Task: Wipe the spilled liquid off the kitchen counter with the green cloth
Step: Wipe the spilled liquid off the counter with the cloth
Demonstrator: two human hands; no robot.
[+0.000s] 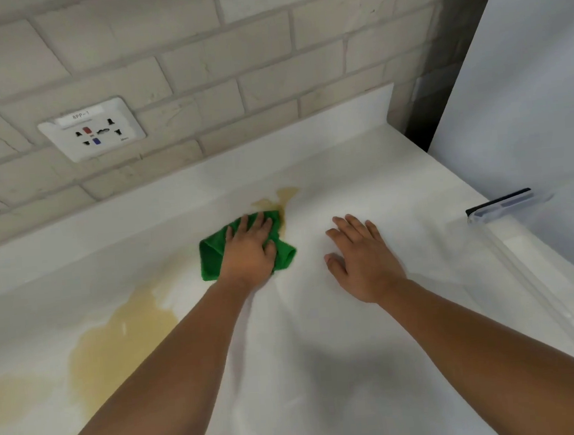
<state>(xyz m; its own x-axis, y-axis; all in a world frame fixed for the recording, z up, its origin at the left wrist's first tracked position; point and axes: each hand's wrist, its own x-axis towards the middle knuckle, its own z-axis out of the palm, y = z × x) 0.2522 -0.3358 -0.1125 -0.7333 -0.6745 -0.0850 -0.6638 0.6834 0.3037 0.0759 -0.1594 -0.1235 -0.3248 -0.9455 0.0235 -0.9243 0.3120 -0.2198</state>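
Now two hands (250,251) (360,256), one green cloth (210,261), two yellow spills (287,194) (117,350)

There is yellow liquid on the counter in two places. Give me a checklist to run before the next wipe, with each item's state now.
1. Left hand presses flat on the green cloth: ok.
2. Right hand rests flat on bare counter, beside the cloth, not on it: ok.
3. Small spill patch just beyond the cloth wiped: not ok.
4. Large spill patch left of the left forearm wiped: not ok.
5. Cloth dry enough to absorb more: cannot tell.
6. Wall socket above the liquid, none seen on it: ok.
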